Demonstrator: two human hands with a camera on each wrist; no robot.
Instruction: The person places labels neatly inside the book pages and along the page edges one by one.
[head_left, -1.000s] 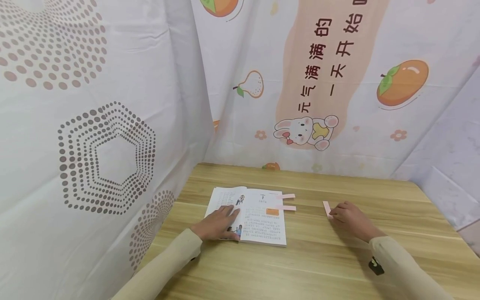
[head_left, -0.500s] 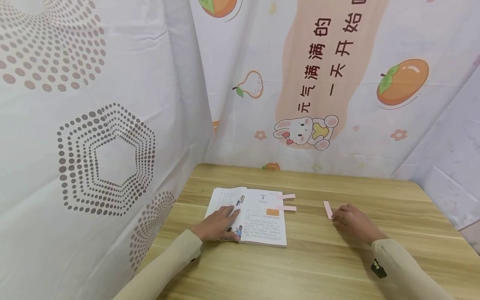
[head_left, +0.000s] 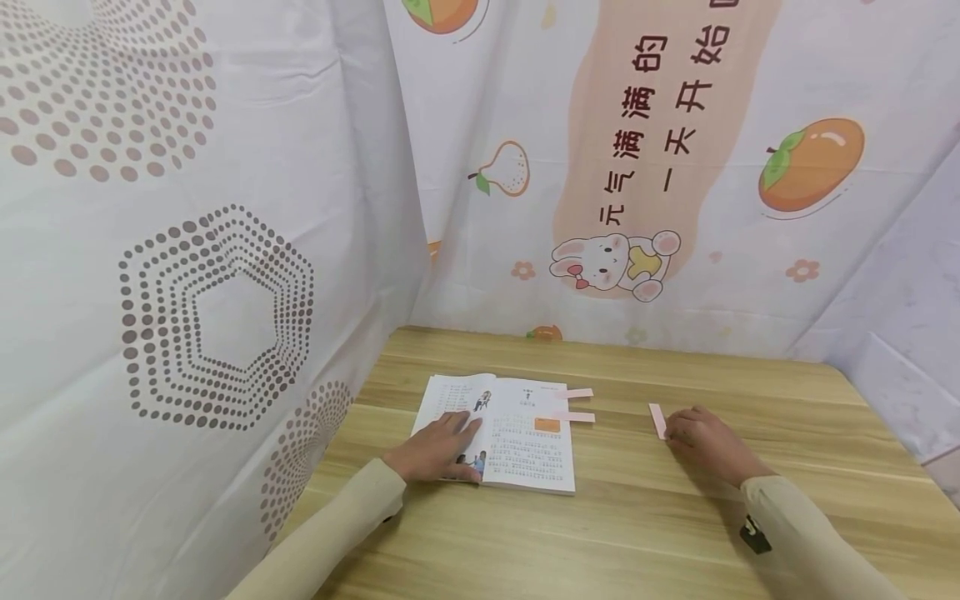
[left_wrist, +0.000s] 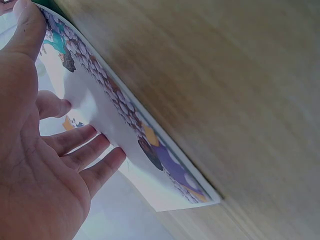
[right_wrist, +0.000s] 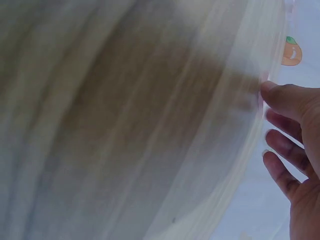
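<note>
Right grip (head_left: 703,442) is drawn slightly back (pinching of the rightmost strip (head_left: 657,418) cannot be told); the book (head_left: 528,461) is touched by the spread left grip (head_left: 432,448).

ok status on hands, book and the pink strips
Left fingers on open book. Right fingers beside loose pink strip, grip unclear. Two pink strips overhang book's right edge. Nothing visibly in the way.
</note>
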